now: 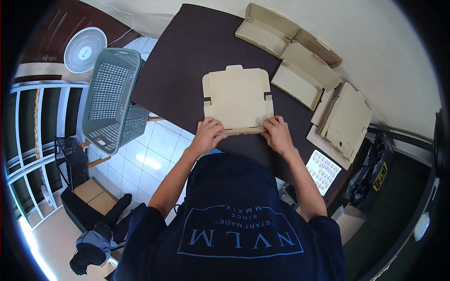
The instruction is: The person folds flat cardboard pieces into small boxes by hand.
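A partly folded cardboard box (238, 98) lies on the dark table in front of me, its lid panel flat and its tab pointing away. Along its near edge a narrow strip of card is folded up. My left hand (209, 134) grips the near left corner, with the fingers curled over the card. At the near right corner my right hand (277, 133) pinches the folded edge between thumb and fingers. Both wrists rest close to the table's front edge.
Open cardboard boxes (300, 75) stand along the wall side of the dark table (187, 56). Flat cardboard pieces (344, 117) are stacked at the right, near a sheet of round stickers (323, 172). A grey plastic basket (110, 89) and a white fan (85, 50) are on the left.
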A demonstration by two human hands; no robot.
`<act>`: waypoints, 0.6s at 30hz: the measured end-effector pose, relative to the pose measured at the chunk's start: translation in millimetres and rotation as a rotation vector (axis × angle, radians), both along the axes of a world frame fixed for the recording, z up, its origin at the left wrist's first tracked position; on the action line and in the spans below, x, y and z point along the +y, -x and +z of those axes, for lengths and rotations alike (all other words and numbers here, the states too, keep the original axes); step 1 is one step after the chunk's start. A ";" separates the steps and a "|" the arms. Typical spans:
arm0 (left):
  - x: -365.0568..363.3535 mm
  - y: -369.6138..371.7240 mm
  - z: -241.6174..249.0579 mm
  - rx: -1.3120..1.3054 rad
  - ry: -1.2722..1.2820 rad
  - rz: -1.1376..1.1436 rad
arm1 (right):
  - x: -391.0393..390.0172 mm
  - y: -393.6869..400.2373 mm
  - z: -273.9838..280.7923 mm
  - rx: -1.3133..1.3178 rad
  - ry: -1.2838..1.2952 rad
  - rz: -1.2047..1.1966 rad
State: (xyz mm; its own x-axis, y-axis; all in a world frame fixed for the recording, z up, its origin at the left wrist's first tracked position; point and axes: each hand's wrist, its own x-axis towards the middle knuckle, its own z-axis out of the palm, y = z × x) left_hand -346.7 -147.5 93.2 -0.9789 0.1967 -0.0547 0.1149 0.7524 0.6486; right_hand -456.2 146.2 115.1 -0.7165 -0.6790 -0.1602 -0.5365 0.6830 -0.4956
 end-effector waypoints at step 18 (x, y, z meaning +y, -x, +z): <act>42.6 39.0 1.1 -0.177 0.245 0.475 | -58.2 10.5 -0.2 -0.061 -0.120 -0.353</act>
State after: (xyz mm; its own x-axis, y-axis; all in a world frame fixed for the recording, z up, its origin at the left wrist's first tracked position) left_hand -385.7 -105.0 94.3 -0.9286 -0.3028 -0.2145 -0.3679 0.8262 0.4266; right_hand -466.8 88.0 114.9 -0.8898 -0.3657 -0.2729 -0.2298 0.8758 -0.4245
